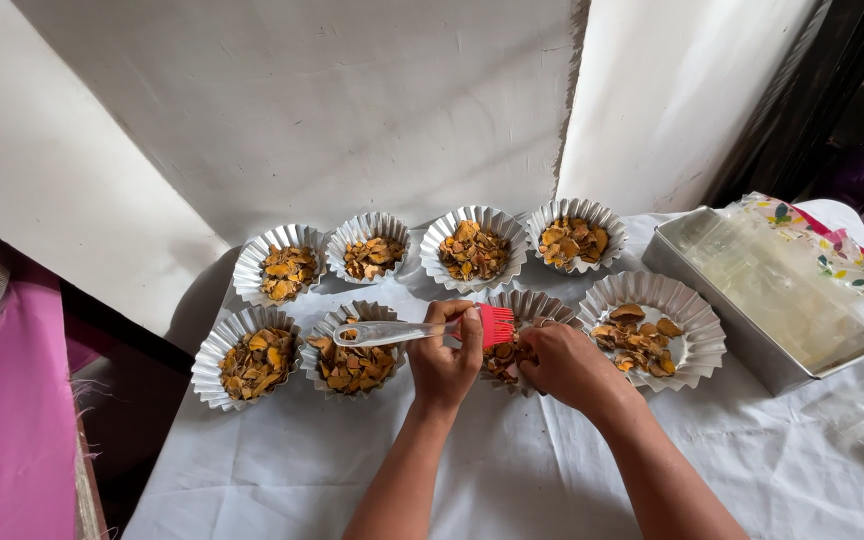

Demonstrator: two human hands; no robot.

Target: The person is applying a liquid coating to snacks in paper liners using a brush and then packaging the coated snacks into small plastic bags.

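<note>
A small pastry brush with red silicone bristles and a clear plastic handle (422,328) is gripped in the closed left hand (444,362) at the centre of the frame, its handle pointing toward the left edge and its bristles lying over a fluted silver foil cup of orange-brown chips (522,335) in the lower row. The near rim of that cup is touched by the right hand (570,365), whose fingers are curled down at its edge; whether anything is pinched between them cannot be told.

Seven more filled foil cups are set around it: four in the upper row (422,250), two at lower left (297,358) and a wider one at lower right (652,335). A rectangular metal tray holding clear plastic bags (767,295) is seen at the right, all on a white cloth-covered table (512,470).

The cups look light and thin, so the one being steadied could be tipped or crushed if pressed hard, and chips could be flicked onto the cloth by the bristles. The neighbouring cup could be knocked by the projecting handle.
</note>
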